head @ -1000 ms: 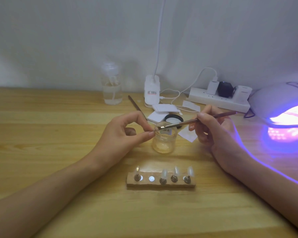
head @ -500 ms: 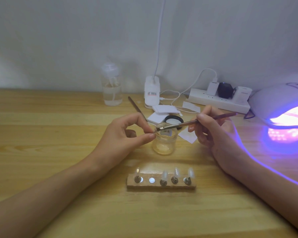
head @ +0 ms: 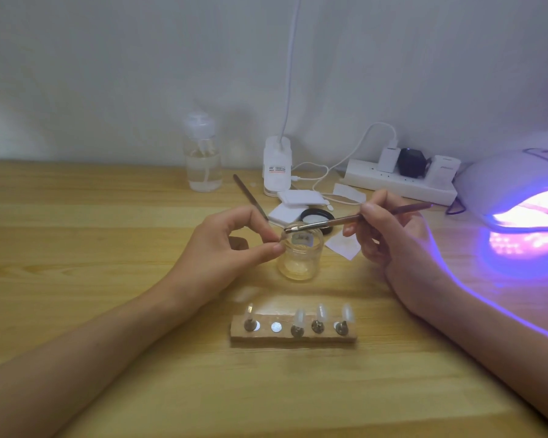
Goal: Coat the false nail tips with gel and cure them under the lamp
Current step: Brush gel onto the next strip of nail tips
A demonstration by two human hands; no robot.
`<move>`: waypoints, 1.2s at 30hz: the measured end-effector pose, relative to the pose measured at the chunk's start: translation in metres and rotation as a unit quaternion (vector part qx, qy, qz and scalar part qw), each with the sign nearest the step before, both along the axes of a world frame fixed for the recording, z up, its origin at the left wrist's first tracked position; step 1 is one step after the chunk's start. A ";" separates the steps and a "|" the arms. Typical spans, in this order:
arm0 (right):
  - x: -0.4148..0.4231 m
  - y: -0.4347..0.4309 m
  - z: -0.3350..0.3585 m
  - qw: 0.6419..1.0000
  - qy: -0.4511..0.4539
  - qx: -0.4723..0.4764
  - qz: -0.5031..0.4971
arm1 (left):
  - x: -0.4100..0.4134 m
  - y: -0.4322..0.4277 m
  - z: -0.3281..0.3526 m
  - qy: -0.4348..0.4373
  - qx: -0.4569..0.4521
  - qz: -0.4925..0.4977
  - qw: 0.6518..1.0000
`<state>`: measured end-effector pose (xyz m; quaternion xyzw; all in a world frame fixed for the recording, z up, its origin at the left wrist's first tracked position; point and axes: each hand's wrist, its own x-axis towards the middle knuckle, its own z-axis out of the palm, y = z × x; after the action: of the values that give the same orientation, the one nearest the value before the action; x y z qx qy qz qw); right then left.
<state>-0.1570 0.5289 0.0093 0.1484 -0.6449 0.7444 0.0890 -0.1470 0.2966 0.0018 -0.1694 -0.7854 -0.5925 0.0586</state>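
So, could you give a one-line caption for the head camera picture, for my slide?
Right hand holds a brush over the gel jar; left hand pinches a small piece beside it.

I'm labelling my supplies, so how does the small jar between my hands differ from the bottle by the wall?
The jar is short, open and yellowish; the bottle is tall, capped and holds clear liquid. The jar sits mid-table, the bottle at the back. Both are see-through.

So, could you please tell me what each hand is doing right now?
Left hand: thumb and forefinger pinch a small item, too small to identify.
Right hand: holds the brush.
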 end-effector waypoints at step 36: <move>0.000 0.001 -0.001 1.000 -0.004 0.010 -0.001 | 0.000 -0.001 -0.001 -0.011 0.005 -0.010 1.000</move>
<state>-0.1575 0.5299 0.0080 0.1460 -0.6529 0.7382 0.0859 -0.1470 0.2959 0.0012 -0.1704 -0.7815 -0.5985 0.0447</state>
